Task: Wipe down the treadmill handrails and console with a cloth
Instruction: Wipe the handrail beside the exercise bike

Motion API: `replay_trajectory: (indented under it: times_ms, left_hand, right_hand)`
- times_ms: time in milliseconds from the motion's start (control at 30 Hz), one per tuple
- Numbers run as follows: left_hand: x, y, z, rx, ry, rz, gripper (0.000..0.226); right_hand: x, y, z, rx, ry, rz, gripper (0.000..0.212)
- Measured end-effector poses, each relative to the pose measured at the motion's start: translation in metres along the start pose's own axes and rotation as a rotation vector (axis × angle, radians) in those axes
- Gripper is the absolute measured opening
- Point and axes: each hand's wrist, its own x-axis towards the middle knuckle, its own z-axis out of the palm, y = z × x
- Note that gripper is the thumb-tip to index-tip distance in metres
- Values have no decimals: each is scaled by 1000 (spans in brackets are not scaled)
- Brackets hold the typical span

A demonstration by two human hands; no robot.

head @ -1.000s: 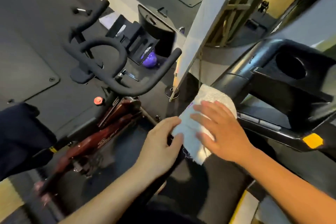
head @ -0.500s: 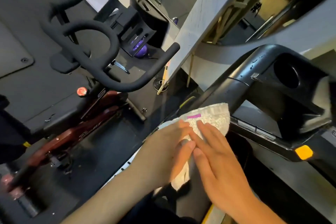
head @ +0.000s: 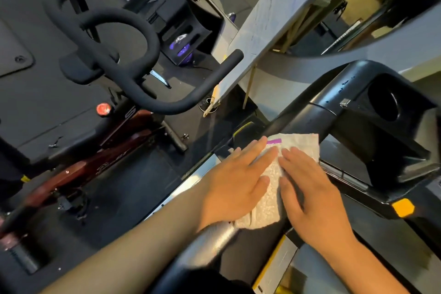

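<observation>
- One exercise bike [head: 114,141] fills the left half of the frame; its black handlebars [head: 133,59] loop through the upper left, one bar end reaching toward the centre. A red knob [head: 103,109] sits below the bars. The bike's lower left is blurred and cut off by the frame edge.
- Dark floor [head: 133,186] lies open between the bike frame and the handrail, left of centre.
- One left hand [head: 235,186], low centre, lies flat on the cloth, fingers [head: 260,150] straight and spread, gripping nothing.
- One white cloth [head: 274,181] with a purple stripe at its top edge is draped over the treadmill handrail [head: 214,236], just right of centre. Both hands hide most of it; only a middle strip, the top edge and the lower corner show.
- One right hand [head: 312,196], just beside the left, presses the cloth too, its fingers extended and relaxed, not curled round anything.
- The handrail runs from bottom centre diagonally up to the black console [head: 372,131] at right, which has one round cup recess [head: 386,102]. One yellow tab [head: 403,207] sits at its lower edge.
- A pale slanted board [head: 274,19] crosses the upper centre; beyond it, the upper right is hard to make out.
</observation>
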Motion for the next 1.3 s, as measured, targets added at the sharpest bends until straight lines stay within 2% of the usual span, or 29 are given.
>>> replay_trajectory:
  times_ms: [133, 233, 333, 433, 500, 633, 767, 867, 900, 1033, 1067, 1200, 1300]
  left_hand:
    - [-28, 21, -2, 161, 9, -86, 63]
    - [-44, 40, 13, 117, -7, -163, 63]
    - [-39, 32, 11, 135, -14, -105, 65]
    - [-24, 28, -1, 116, 15, -101, 61]
    - [-13, 26, -12, 22, -10, -180, 64]
    - [-3, 18, -24, -145, -97, -179, 68]
    - [-28, 15, -17, -284, -16, -211, 49]
    - [-31, 5, -20, -264, 36, -243, 43]
    - [-26, 3, -19, -339, 32, -240, 43]
    - [-3, 0, -8, -561, -28, -273, 76]
    - [4, -4, -5, -605, -51, -278, 76]
    - [21, -31, -1, -994, -113, -376, 47]
    - [10, -31, -2, -952, -129, -359, 46]
  right_hand:
    - [-23, -19, 4, -44, -12, 42, 45]
    - [-31, -34, 9, -169, 5, 4, 48]
    - [-18, -29, 6, -174, -14, -36, 51]
    - [4, -14, 1, -126, -57, -54, 39]
    - [18, -9, 0, -115, -72, -2, 39]
    - [30, -21, -2, -154, -87, 77, 41]
    - [13, -42, -4, -209, -153, 42, 43]
    - [6, -40, -4, -223, -176, -23, 44]
    - [8, -38, -3, -210, -182, -40, 45]
    - [38, -27, 8, -185, -251, -82, 48]
    - [50, -27, 12, -205, -265, -88, 47]
    - [73, -31, 22, -291, -267, -97, 38]
    - [53, -39, 23, -210, -204, -78, 40]
